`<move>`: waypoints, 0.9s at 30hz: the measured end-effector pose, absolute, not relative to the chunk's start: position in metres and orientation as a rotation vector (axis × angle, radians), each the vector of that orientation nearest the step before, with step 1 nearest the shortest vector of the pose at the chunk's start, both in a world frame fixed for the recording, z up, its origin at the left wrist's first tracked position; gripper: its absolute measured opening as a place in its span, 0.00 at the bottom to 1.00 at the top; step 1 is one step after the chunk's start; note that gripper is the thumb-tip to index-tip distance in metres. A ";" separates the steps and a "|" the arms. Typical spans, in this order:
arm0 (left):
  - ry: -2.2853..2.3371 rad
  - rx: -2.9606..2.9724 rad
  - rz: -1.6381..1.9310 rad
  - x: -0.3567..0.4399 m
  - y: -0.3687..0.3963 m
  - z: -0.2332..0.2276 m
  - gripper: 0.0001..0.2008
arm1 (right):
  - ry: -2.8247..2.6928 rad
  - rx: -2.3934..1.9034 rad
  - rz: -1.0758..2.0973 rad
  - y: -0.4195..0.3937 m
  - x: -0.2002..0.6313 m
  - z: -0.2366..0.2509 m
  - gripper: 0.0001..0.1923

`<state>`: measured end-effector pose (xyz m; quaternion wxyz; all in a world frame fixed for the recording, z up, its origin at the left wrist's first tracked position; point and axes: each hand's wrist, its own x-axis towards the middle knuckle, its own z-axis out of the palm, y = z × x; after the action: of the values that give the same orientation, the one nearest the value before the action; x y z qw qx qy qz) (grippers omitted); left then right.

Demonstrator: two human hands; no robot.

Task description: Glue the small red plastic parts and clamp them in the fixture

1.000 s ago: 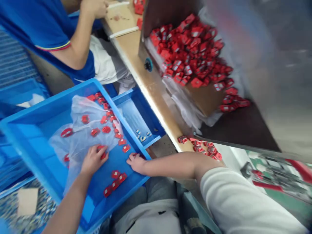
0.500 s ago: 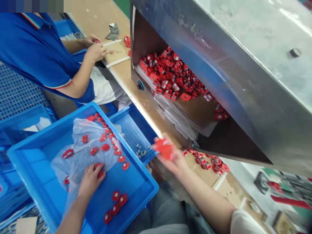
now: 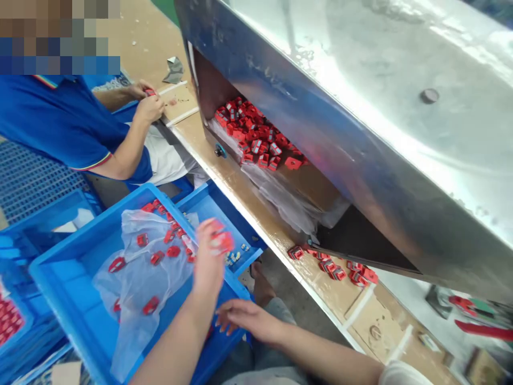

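Note:
My left hand (image 3: 208, 262) is raised above the big blue tray (image 3: 56, 278), shut on a few small red parts (image 3: 221, 240), which are blurred. My right hand (image 3: 244, 321) hovers low at the tray's near corner, fingers spread and holding nothing. Inside the tray lies a clear plastic bag (image 3: 136, 289) with several red parts (image 3: 158, 256) scattered on and around it.
A smaller blue bin (image 3: 212, 206) with tiny pieces sits beside the tray. A steel hood (image 3: 360, 107) covers a pile of red parts (image 3: 256, 133) on the wooden bench (image 3: 240, 187). More red parts (image 3: 332, 270) lie at the bench edge. A co-worker in a blue shirt (image 3: 60, 123) works at the left.
My left hand rose out of the tray and now holds red parts. My right hand, which held red parts up by the bench, dropped empty to the tray's corner. The view tilted upward.

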<state>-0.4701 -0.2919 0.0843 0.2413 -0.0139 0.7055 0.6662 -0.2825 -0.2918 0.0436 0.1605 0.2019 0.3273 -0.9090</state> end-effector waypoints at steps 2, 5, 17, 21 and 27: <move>1.583 0.233 1.598 -0.444 -0.237 0.101 0.32 | 1.230 0.351 -2.424 -0.305 -0.272 0.041 0.24; 1.504 0.674 1.442 -0.428 -0.236 0.114 0.37 | 1.667 0.187 -2.127 -0.313 -0.265 0.039 0.23; 2.367 0.468 0.213 -0.481 -0.593 0.109 0.15 | 2.271 -0.265 -1.151 -0.288 -0.309 0.086 0.16; 2.478 0.159 0.085 -0.507 -0.623 0.073 0.20 | 2.424 -0.374 -0.423 -0.340 -0.369 0.060 0.23; 2.445 0.020 0.035 -0.512 -0.634 0.012 0.26 | 2.408 -0.270 -0.240 -0.376 -0.406 -0.009 0.23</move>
<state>-0.5118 -0.6344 0.0118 0.3413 0.0076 0.9398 0.0133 -0.4061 -0.3757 -0.0094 0.3461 -0.1042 0.9278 -0.0926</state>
